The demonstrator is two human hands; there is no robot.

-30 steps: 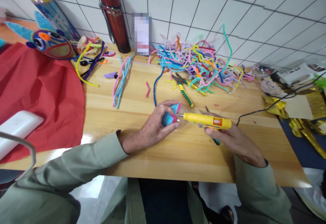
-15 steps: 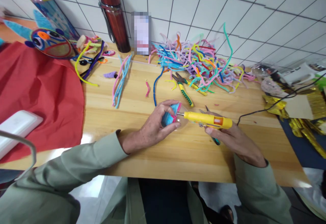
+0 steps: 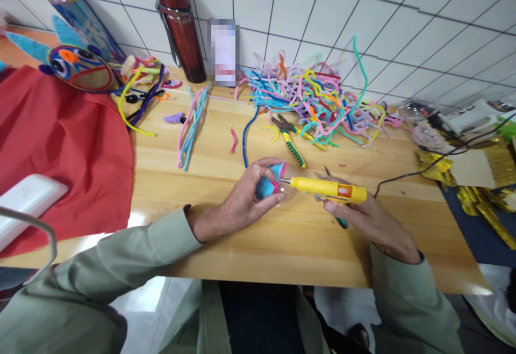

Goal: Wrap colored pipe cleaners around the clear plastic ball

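My left hand point(image 3: 250, 193) is closed around a clear plastic ball point(image 3: 289, 195) whose left part is covered in blue pipe cleaner point(image 3: 264, 187) with a pink edge. In my right hand point(image 3: 363, 217) is a yellow hot glue gun point(image 3: 326, 188), lying nearly level. Its metal nozzle points left and meets the pink edge, by my left fingertips; whether glue is coming out is too small to tell. Dark-handled pliers point(image 3: 342, 222) lie partly hidden under the glue gun. Just beyond my hands rest pliers with green and yellow handles point(image 3: 291, 142).
A tangled heap of pipe cleaners point(image 3: 310, 99) lies along the tiled wall. A red thermos point(image 3: 181, 31) and a phone point(image 3: 224, 53) stand left of it. Red cloth point(image 3: 92, 144) and a white box point(image 3: 32, 209) are at left. A black cord point(image 3: 427, 168) crosses the right side near gold foil point(image 3: 500, 163).
Almost nothing differs. The glue gun has shifted very slightly left, and both hands keep their holds.
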